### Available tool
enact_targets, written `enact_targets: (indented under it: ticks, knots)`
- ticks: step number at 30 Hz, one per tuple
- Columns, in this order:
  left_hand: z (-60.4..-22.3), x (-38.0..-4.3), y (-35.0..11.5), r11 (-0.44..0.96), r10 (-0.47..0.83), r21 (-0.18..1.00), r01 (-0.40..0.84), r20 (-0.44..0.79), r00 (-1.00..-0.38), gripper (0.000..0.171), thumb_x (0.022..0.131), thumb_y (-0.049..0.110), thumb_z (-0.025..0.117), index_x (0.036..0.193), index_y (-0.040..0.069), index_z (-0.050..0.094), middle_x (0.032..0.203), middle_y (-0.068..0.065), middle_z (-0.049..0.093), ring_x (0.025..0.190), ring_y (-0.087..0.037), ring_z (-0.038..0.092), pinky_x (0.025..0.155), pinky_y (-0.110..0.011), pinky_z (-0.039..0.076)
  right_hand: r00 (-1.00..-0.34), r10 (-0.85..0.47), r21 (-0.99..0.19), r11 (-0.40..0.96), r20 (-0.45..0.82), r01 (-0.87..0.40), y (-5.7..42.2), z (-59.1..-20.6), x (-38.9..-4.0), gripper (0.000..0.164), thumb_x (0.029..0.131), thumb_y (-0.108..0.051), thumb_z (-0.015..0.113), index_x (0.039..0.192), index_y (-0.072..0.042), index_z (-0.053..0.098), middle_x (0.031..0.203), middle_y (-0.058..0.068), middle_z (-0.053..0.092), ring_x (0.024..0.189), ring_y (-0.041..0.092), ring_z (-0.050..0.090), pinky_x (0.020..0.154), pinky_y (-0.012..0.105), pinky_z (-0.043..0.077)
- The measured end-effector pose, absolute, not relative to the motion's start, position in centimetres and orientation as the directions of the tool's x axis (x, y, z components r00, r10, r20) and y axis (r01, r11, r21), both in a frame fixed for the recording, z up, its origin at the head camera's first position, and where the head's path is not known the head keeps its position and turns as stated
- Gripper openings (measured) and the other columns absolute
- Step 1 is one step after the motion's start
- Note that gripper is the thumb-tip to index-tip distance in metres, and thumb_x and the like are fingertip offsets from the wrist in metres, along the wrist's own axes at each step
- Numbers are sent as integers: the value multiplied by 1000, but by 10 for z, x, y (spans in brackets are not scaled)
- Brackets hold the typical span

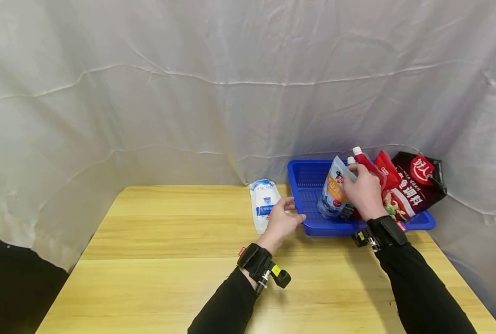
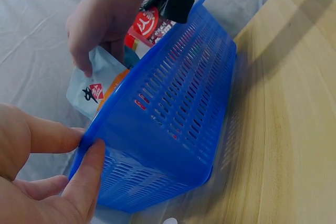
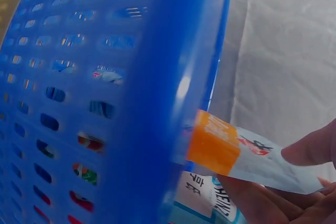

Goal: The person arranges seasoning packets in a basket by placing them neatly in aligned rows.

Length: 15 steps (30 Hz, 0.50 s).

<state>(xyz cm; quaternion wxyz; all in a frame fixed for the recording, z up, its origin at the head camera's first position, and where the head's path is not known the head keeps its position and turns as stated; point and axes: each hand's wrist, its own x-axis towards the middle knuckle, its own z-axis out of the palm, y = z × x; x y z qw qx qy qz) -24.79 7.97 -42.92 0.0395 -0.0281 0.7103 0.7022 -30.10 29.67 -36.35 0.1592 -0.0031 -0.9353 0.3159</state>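
Observation:
My right hand (image 1: pixel 364 191) pinches the top of a light-blue and orange stand-up pouch (image 1: pixel 332 191), which stands upright in the left half of a blue plastic basket (image 1: pixel 321 230). In the right wrist view the thumb presses on one face of the pouch (image 3: pixel 262 156) and the fingers lie behind it. At the basket's left end, my left hand (image 1: pixel 282 219) pinches the rim between thumb and fingers, as the left wrist view shows on the basket (image 2: pixel 157 124). Just left of that hand, a white and blue packet (image 1: pixel 265 197) lies on the table, its right edge partly covered.
A black and red seasoning bag (image 1: pixel 416 185) leans over the basket's right end. Red pouches (image 1: pixel 387 169), one with a white cap, stand beside it. A Heinz-labelled pack (image 3: pixel 202 195) sits close below the pinched pouch. Pale cloth (image 1: pixel 248 93) hangs behind the wooden table (image 1: pixel 168 278).

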Motion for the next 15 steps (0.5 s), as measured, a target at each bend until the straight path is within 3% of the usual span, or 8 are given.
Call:
enact_targets:
  ticks: [7,12,15]
  knots:
    - [-429,-249,81,13,23,996,-90,-90,-996,62,85,-3,79,143,3,58,122,-12,66,99,-20,70,83,-31,61,-928,79,-591,789,365,-165,291,-356,-282,55,104,-23,59,151,0,44,145,31,55,125,49,57,100,64,48]
    - [-431,-249,80,7,30,996,-85,-85,-996,62,85,-2,79,143,3,57,121,-11,66,99,-20,70,85,-30,60,-825,-34,-503,778,565,-376,282,-356,-261,50,104,-18,63,150,-4,51,141,27,59,121,47,58,102,58,45]
    - [-431,-248,78,4,37,996,-85,-86,-996,62,85,-2,79,143,3,57,122,-11,66,99,-19,70,86,-30,60,-754,-134,-423,758,643,-496,277,-362,-250,41,100,-7,67,140,-1,60,133,25,64,118,44,61,96,54,49]
